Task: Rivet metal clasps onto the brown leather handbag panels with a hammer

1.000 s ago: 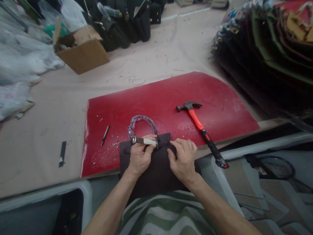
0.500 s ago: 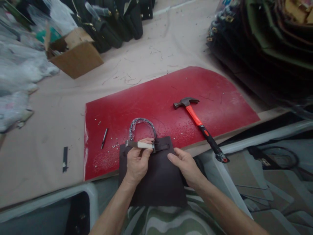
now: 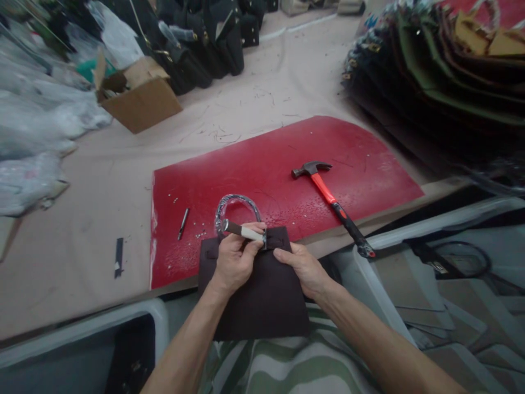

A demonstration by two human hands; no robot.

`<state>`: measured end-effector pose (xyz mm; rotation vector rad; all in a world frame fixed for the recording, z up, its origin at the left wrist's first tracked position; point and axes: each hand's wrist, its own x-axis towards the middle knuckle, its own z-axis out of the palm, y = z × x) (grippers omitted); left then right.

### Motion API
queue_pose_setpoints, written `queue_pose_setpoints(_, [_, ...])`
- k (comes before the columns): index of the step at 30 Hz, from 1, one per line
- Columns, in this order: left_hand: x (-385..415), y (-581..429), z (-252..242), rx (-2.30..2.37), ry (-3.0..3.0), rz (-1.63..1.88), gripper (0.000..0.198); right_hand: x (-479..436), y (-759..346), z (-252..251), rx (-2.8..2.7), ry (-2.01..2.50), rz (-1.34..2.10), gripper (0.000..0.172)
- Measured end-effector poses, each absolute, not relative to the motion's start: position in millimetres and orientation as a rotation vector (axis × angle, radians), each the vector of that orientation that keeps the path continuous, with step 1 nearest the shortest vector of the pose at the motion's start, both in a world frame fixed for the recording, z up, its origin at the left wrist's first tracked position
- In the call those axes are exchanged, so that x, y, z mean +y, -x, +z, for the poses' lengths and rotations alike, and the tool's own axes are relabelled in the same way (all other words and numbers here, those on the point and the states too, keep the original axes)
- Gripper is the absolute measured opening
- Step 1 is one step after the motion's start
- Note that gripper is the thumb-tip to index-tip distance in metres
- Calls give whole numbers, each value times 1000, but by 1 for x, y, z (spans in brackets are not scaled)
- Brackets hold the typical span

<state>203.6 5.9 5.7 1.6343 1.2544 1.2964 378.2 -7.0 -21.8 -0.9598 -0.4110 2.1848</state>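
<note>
A dark brown bag panel (image 3: 262, 306) lies over my lap and the board's front edge. Its loop handle (image 3: 237, 198), wrapped in clear plastic, stands at the panel's top. In my left hand (image 3: 235, 265) is a metal punch (image 3: 251, 233) with a white-wrapped shank. The punch is tilted, its working end at the strap tab near the handle's right foot; whether it touches the leather I cannot tell. My right hand (image 3: 307, 269) grips the panel's upper right edge, thumb on top and the other fingers partly hidden.
A claw hammer (image 3: 327, 191) rests on the red board (image 3: 246, 164), its handle over the front edge. A thin metal rod (image 3: 184, 223) and small bits lie left. Beyond are a cardboard box (image 3: 141, 104), dark bags (image 3: 205, 44) and stacked panels (image 3: 430, 87). White-rimmed bins flank me.
My left hand has moved slightly right with the punch, which now tilts more, its top end raised. The right hand's thumb has shifted a little left and up on the panel. The view has moved slightly.
</note>
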Motion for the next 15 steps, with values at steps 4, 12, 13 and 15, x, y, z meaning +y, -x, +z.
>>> queue_pose_setpoints(4, [1,-203,0,1347,-1480,1309,15,-9,-380,-32,-474,878,2234,47])
queue_pose_setpoints(12, [-8,-194,1,1288,-1365,1344,19,-1,-380,-40,-606,733,2271,50])
queue_pose_setpoints(13, [-9,-193,0,1291,-1358,1343,19,0,-380,-40,-612,739,2279,51])
queue_pose_setpoints(15, [-11,-192,-2,1301,-1350,1332,19,1,-379,-41,-613,761,2288,53])
